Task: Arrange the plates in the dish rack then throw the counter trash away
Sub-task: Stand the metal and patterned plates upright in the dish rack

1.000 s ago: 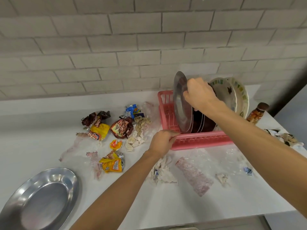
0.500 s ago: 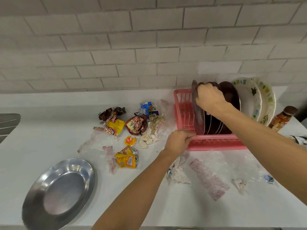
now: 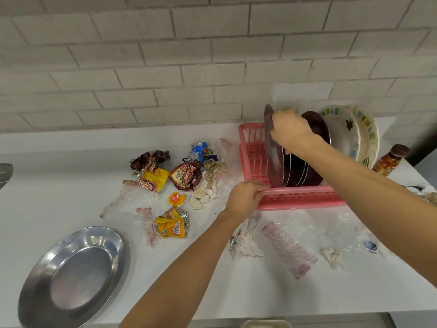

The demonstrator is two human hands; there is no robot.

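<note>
A pink dish rack (image 3: 295, 197) stands at the back right of the white counter (image 3: 71, 181). My right hand (image 3: 292, 132) grips the top rim of a steel plate (image 3: 273, 157) standing upright in the rack's left slots. Behind it stand dark plates (image 3: 318, 129) and two patterned white plates (image 3: 343, 129). My left hand (image 3: 244, 198) grips the rack's front left rim. Another steel plate (image 3: 73, 275) lies flat at the counter's front left. Crumpled snack wrappers (image 3: 153, 177), tissues (image 3: 244, 240) and plastic film (image 3: 288, 248) litter the counter.
A brown sauce bottle (image 3: 390, 160) stands right of the rack. More scraps (image 3: 331, 255) lie on the counter's right side. A tiled wall (image 3: 165, 67) runs behind. A steel object (image 3: 6, 171) shows at the left edge, a pale container rim (image 3: 267, 324) below the counter.
The steel plate in my right hand has turned more upright and dropped lower into the rack. My left hand has stayed on the rack's front rim. The view shifted left.
</note>
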